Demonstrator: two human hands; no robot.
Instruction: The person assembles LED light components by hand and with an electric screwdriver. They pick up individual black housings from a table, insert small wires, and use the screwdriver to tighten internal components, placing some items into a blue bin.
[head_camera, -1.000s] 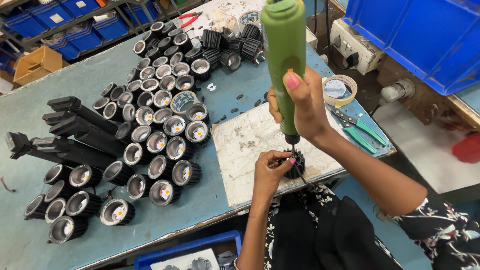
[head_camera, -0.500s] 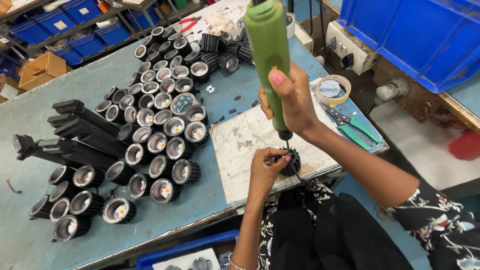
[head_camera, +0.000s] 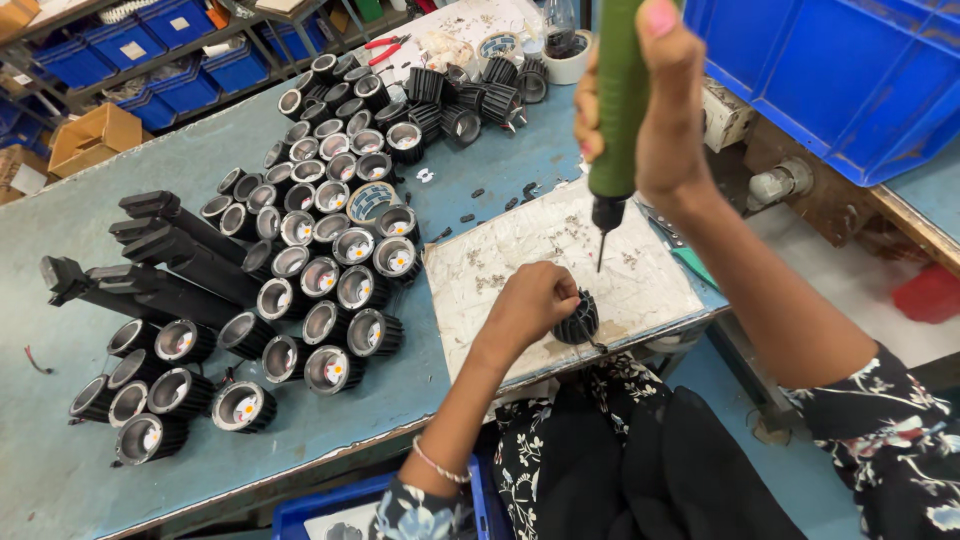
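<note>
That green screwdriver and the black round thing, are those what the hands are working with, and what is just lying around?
In use:
green screwdriver in right hand
black finned part under left hand
white board

Lying about:
rows of round lamps
red pliers
tape roll
blue bins

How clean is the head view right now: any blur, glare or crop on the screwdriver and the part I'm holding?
Head view: even light with soft shadows; the green screwdriver in the right hand is cropped at the top edge; the left hand hides most of the black finned housing; small glints on the lamp reflectors; no obvious motion blur.
</note>
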